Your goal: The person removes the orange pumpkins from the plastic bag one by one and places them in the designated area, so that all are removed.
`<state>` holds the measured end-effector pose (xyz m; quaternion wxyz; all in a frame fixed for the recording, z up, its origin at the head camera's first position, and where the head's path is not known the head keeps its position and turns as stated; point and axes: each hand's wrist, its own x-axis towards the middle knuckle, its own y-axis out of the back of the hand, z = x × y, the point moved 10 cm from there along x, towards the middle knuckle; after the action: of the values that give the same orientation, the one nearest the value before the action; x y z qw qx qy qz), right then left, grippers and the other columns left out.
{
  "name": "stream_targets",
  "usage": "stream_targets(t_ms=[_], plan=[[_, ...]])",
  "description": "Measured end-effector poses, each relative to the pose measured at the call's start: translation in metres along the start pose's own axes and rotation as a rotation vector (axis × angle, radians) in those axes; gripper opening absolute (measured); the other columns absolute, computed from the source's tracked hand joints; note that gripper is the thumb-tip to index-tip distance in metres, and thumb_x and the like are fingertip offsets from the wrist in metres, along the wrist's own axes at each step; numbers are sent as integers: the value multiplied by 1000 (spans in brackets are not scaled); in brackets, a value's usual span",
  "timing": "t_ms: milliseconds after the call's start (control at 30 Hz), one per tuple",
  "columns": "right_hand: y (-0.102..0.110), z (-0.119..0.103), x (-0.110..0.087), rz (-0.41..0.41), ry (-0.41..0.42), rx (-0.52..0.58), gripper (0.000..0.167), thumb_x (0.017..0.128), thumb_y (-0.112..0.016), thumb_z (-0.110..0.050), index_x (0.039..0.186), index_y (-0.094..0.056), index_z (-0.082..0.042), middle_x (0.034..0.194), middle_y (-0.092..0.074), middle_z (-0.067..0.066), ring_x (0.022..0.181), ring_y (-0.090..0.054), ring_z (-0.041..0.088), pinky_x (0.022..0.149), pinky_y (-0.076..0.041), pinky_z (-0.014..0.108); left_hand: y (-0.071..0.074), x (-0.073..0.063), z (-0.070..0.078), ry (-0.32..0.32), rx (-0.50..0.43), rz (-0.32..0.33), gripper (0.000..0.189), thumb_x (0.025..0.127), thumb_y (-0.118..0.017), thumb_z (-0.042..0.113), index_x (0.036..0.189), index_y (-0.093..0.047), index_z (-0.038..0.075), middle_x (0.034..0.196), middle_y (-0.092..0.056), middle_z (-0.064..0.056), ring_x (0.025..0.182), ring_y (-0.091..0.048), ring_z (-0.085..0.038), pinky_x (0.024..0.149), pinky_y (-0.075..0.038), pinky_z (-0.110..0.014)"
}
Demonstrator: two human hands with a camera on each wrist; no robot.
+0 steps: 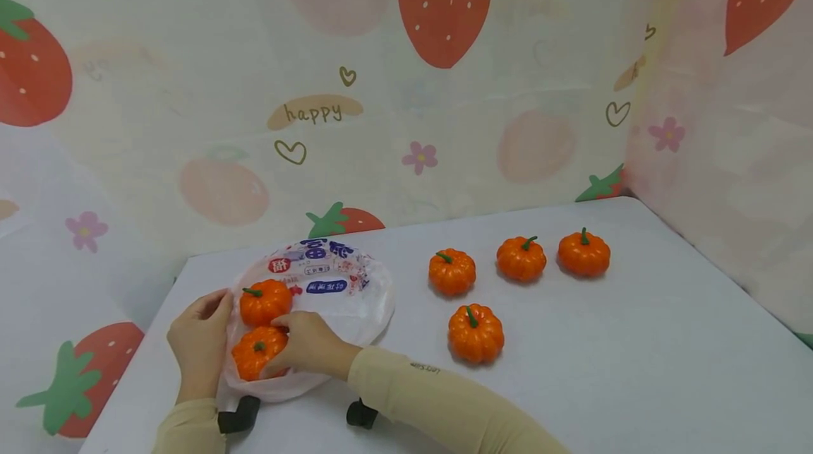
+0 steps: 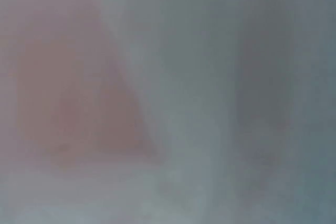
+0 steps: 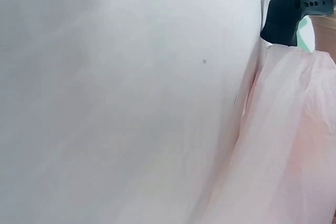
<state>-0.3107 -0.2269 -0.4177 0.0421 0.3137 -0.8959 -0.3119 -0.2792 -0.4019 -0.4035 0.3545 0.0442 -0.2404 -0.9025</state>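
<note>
A thin white plastic bag (image 1: 365,313) with blue and red print lies spread on the table at the left. My left hand (image 1: 198,344) pinches its left edge between thumb and fingers. My right hand (image 1: 316,344) grips a small orange toy pumpkin (image 1: 253,349) with a green stem, at the near side of the bag. Just behind it, a second pumpkin (image 1: 265,304) sits on the bag. In the right wrist view, the pale bag (image 3: 294,129) fills the right side, with orange faintly showing through. The left wrist view is blurred.
Farther right stand more pumpkins: one nearer (image 1: 476,335), and three behind it, at left (image 1: 452,274), middle (image 1: 521,260) and right (image 1: 583,254). A strawberry-print cloth (image 1: 444,115) hangs behind the white table (image 1: 635,355). Black wrist devices (image 1: 240,415) show below the hands.
</note>
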Motion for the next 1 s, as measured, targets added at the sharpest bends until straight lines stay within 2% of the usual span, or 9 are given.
stream_targets(t_ms=[133,233,300,500,533,667,767,867,1000], plan=[[12,1,-4,32,23,-11,67,76,-87,-30,136,-61,-17,130,-65,-8,113,-60,4,100,-53,21,3,0,0,-10,14,19,53,99,-50,52,132,-65,13,133,-65,-11,118,-58,-19,102,-50,-26],[30,1,-12,63,37,-10,69,75,-88,-31,136,-61,-16,130,-66,-7,114,-60,6,101,-52,21,4,0,2,-24,10,36,50,99,-53,49,128,-67,12,129,-67,-12,111,-58,-18,89,-51,-8],[45,2,-19,80,36,2,70,74,-88,-30,137,-60,-15,131,-66,-5,114,-60,8,100,-53,22,4,0,3,-25,6,38,49,99,-53,48,127,-68,12,128,-68,-12,110,-58,-17,82,-49,-3],[90,6,-41,107,82,33,71,75,-88,-29,137,-60,-10,133,-65,3,118,-62,17,98,-56,26,4,2,6,-26,23,39,48,100,-52,46,128,-67,12,128,-68,-11,115,-58,-19,105,-52,-32],[95,7,-45,105,84,42,71,75,-88,-29,137,-59,-9,133,-65,4,120,-62,19,99,-56,27,5,2,6,-32,24,44,47,100,-52,46,128,-68,11,127,-68,-12,114,-58,-18,104,-52,-31],[113,17,-66,84,54,82,73,75,-88,-26,138,-58,-8,137,-62,6,125,-59,24,101,-55,34,6,4,6,-48,17,59,47,99,-54,47,126,-69,12,123,-70,-12,104,-57,-13,83,-48,-5],[129,26,-82,95,38,85,74,75,-88,-26,139,-57,-8,140,-60,7,127,-58,27,102,-55,38,5,5,6,-59,17,62,47,98,-55,47,125,-70,11,122,-70,-13,104,-58,-14,77,-44,-1],[148,32,-96,132,45,74,74,75,-88,-27,138,-57,-7,140,-60,8,127,-59,28,101,-55,39,4,4,6,-59,20,62,45,99,-55,46,125,-70,11,123,-70,-12,108,-59,-16,86,-50,-9],[174,41,-112,190,61,78,76,72,-90,-26,137,-58,-5,138,-61,7,127,-60,27,102,-54,39,6,3,10,-70,23,76,44,99,-55,44,124,-70,10,122,-71,-13,111,-60,-19,102,-53,-31]])
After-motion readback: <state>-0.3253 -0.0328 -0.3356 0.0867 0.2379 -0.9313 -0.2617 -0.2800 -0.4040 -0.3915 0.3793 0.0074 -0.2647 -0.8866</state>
